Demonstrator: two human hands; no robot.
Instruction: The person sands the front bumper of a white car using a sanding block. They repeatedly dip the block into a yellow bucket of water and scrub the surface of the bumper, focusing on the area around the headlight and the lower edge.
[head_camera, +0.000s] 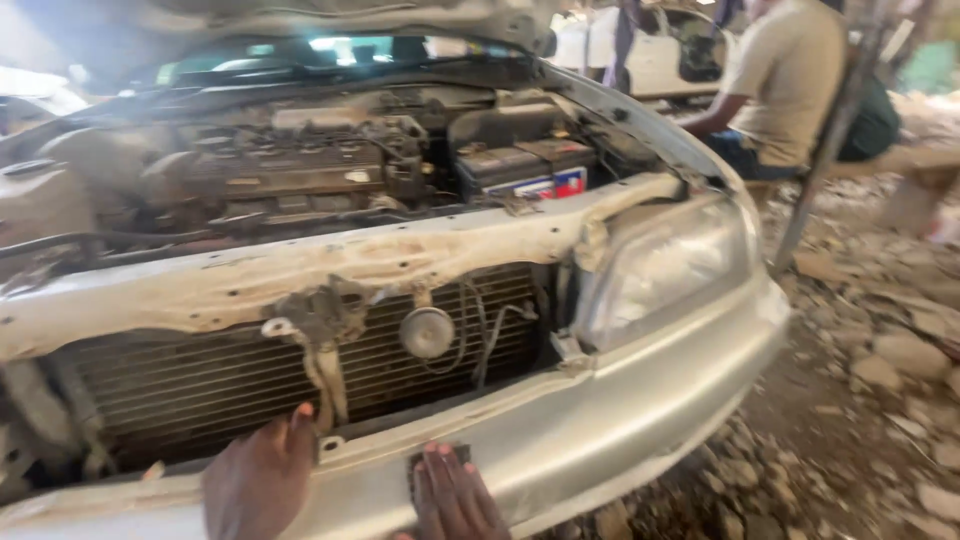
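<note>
We note the left hand (262, 482) resting open on the silver bumper (600, 420) under the radiator (200, 385); right hand (455, 492) flat on a dark pad (440, 456) there — gripping nothing. Grille already off, bonnet up; bumper and headlight (665, 265) still mounted.

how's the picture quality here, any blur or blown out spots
Head view: soft motion blur throughout, worst on the left hand and right hand resting on the silver bumper; the engine bay sits in dim shade under the raised hood; daylight at the top right washes out the background behind the seated person; mild glare whitens the headlight.
</note>
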